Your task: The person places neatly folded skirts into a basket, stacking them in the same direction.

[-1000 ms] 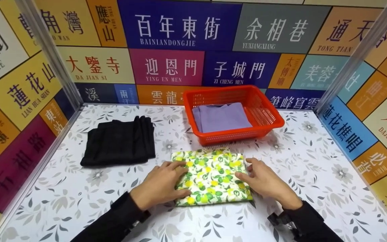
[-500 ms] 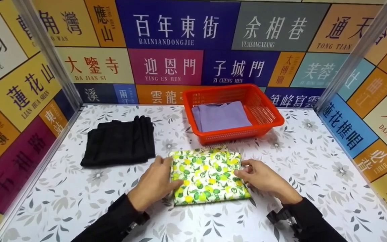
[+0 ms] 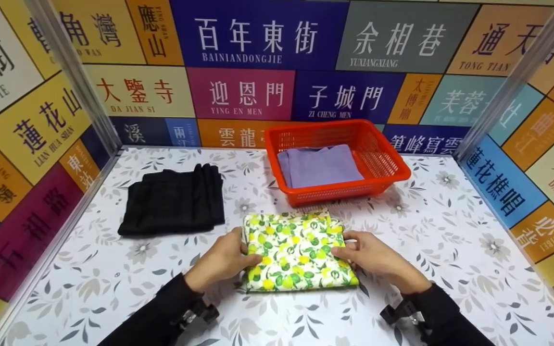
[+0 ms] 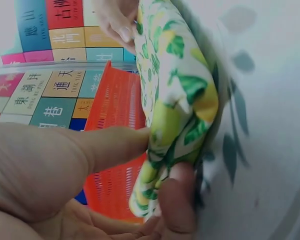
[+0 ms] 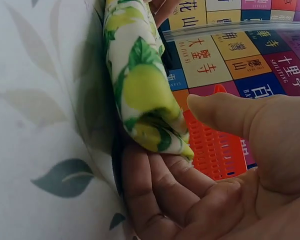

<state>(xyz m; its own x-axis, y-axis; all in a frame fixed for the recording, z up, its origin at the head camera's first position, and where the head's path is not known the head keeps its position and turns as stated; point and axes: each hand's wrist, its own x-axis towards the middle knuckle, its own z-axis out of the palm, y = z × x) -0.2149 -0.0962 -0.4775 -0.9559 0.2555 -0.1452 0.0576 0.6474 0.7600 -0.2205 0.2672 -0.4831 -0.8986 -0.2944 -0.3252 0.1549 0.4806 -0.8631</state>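
A folded lemon-print cloth (image 3: 296, 252), white with yellow lemons and green leaves, lies in front of the red basket. My left hand (image 3: 224, 259) grips its left edge, thumb on top and fingers tucked beneath. On the opposite side, my right hand (image 3: 375, 257) holds the right edge, its thumb over the top and its fingers under. The left wrist view shows the thick folded side of the cloth (image 4: 185, 90) between thumb and fingers. In the right wrist view, fingers (image 5: 160, 190) reach below the rolled edge.
The red plastic basket (image 3: 339, 192) stands at the back with a folded lilac cloth (image 3: 325, 166) inside. A folded black cloth (image 3: 173, 202) lies at the left on the leaf-patterned table (image 3: 89, 269). Walls of coloured sign panels (image 3: 238, 93) enclose the back and sides.
My left hand has slid from the top of the lemon-print cloth to its left edge, with its fingers now under it. The cloth has shifted slightly left; the right hand stays at its right edge.
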